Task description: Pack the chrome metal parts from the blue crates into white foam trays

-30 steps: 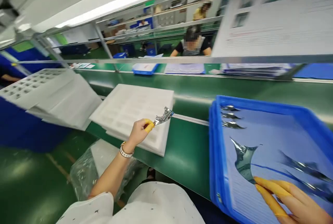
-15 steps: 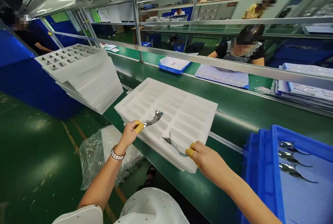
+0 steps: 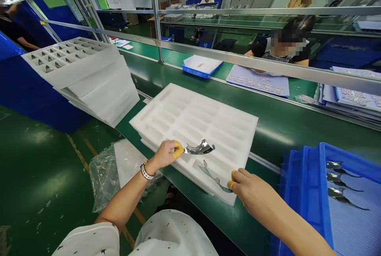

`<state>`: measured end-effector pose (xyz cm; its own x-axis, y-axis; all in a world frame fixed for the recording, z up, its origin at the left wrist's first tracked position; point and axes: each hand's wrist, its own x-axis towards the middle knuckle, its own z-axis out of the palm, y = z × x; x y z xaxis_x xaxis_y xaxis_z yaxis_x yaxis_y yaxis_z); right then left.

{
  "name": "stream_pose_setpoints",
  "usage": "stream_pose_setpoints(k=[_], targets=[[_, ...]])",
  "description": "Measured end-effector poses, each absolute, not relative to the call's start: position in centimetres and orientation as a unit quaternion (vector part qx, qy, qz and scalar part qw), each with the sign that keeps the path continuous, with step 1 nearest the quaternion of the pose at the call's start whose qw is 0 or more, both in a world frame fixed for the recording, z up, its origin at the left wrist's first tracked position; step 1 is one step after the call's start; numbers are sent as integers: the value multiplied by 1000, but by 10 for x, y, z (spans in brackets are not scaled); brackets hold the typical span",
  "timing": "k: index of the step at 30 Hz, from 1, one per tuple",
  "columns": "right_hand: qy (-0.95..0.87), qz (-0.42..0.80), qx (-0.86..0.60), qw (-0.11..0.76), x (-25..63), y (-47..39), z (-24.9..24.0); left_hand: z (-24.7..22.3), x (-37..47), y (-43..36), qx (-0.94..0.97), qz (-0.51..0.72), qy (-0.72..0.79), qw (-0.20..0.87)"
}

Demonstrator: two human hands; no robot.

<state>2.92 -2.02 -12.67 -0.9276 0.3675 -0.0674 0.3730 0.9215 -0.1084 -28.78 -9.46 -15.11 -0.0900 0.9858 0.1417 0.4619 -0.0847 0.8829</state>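
Observation:
Between thumb and fingers, my left hand [image 3: 168, 153] pinches one end of a shiny curved chrome part [image 3: 200, 148], held over a white foam tray [image 3: 178, 96]. Yellow finger covers show on both hands. My right hand [image 3: 242, 184] grips the end of a second curved metal part [image 3: 214, 176], which hangs low over the tray's near right corner. Whether this part touches the foam I cannot tell. Rows of long slots mark the tray, which lies on further foam on the green bench [image 3: 205, 224].
At the left leans a stack of foam trays [image 3: 98, 85], the top one holding metal parts. Stacked blue crates [image 3: 323, 192] stand at the right, with three chrome parts [image 3: 336, 194] inside. Clear plastic wrap [image 3: 102, 176] lies low left. Across a metal rail [image 3: 208, 55] sits a co-worker [image 3: 285, 45].
My left hand has moved right and slightly down with its chrome part, which now lies more level. My right hand has shifted slightly right and down with its part. The camera view has shifted slightly.

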Motion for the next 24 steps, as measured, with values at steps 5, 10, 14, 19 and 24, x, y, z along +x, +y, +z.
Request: stream_pose_setpoints(k=[5,10,14,19,24], targets=[[979,-37,192,56,15,-27,-128,-155,-287,-96,596,442,598,302],[970,-30,191,150,-6,-29,-123,-157,-287,-98,605,442,588,305],[958,-13,196,210,-21,-33,-122,-160,-286,-97,609,440,585,305],[947,62,202,242,-26,-42,-128,-157,-289,-99,618,425,590,298],[979,62,195,-14,20,-41,-110,-142,-293,-97,642,379,596,298]])
